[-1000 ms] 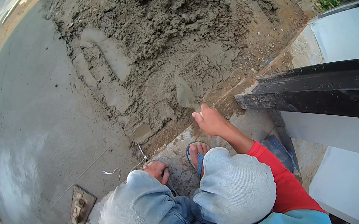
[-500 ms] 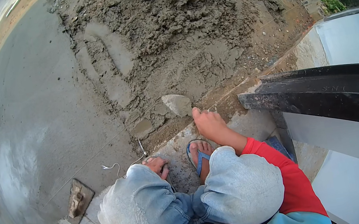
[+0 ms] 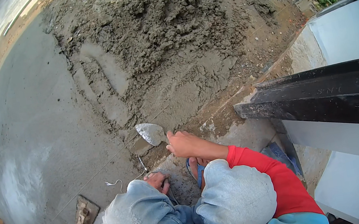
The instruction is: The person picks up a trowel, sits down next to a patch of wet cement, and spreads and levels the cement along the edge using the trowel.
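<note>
The fingers of the right hand (image 3: 186, 144) are closed around the handle of a small metal trowel with a pale, leaf-shaped blade (image 3: 150, 133). The blade points to the left and away from the person. It is over the near edge of the rough grey wet cement (image 3: 176, 89); whether it touches the surface, I cannot tell.

The left hand (image 3: 156, 181) is low, just beside the left knee, which hides a part of it. Its visible fingers are bent, but I cannot tell if they grasp something.

Near this hand lies a thin white cord (image 3: 116, 183) with loose ends. Farther left, a rectangular float with a worn wooden grip (image 3: 84, 216) lies at the border of the smooth grey cement (image 3: 46, 133).

The person squats in faded blue jeans (image 3: 237, 195) whose knees are whitened, and in a red sleeve (image 3: 271, 170). The right foot wears a blue flip-flop (image 3: 200, 174). On the right side, a black metal beam (image 3: 314, 102) extends above white flat-sided blocks (image 3: 357, 182). Beyond, the cement is heaped in dark lumps.
</note>
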`<move>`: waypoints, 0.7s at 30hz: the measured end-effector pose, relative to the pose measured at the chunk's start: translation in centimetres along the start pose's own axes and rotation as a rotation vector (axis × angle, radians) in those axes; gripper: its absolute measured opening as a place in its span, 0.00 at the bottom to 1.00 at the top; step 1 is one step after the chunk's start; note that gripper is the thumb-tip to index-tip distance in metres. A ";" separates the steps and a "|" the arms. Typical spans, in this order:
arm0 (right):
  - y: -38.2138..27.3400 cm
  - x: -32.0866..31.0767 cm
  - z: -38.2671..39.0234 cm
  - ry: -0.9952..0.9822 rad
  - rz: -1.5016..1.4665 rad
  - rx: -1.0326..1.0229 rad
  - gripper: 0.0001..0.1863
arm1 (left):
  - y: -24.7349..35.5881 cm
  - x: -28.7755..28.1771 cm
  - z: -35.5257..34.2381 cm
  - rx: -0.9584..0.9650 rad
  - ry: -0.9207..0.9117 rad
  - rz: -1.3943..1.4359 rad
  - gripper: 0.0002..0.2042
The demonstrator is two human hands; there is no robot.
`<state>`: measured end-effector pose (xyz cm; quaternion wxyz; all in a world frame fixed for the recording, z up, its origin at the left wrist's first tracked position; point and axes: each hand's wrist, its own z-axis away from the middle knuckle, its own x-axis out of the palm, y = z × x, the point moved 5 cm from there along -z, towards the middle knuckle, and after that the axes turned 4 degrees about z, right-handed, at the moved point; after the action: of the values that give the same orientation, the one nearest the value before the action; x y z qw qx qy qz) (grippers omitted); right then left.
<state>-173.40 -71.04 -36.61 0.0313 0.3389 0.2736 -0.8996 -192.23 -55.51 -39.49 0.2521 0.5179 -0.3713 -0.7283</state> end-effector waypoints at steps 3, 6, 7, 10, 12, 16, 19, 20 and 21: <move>2.7 -8.5 -2.4 0.239 0.041 0.108 0.24 | 0.3 -0.6 0.3 0.035 0.069 -0.010 0.12; 12.6 -19.2 -5.1 0.613 -0.253 0.341 0.21 | 0.5 0.3 -0.2 0.075 0.122 0.015 0.13; 15.0 -21.8 -5.6 0.657 -0.435 0.474 0.21 | 0.3 0.6 0.1 0.063 0.115 0.002 0.14; 21.4 -25.6 -6.8 0.780 -0.555 0.683 0.22 | -0.1 1.0 -0.3 0.074 0.073 0.037 0.15; 21.3 -25.1 -8.7 0.586 -0.320 0.781 0.25 | -1.6 1.5 0.8 -0.047 -0.092 -0.003 0.18; 11.3 -19.6 -14.7 0.335 -0.195 0.493 0.28 | -1.6 0.7 1.8 -0.063 -0.093 -0.015 0.18; 8.2 -17.9 -16.1 0.267 -0.192 0.414 0.26 | -1.9 1.4 1.0 -0.073 -0.124 -0.039 0.19; 7.9 -17.5 -16.4 0.266 -0.205 0.370 0.26 | -2.0 1.6 0.7 -0.078 -0.122 -0.038 0.19; 10.4 -17.4 -16.6 0.286 -0.250 0.336 0.25 | -1.6 2.6 0.1 -0.050 -0.140 -0.007 0.19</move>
<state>-147.69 -73.58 -40.86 -0.1758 0.4269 0.1618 -0.8722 -193.14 -56.46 -42.25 0.2357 0.4604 -0.3680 -0.7727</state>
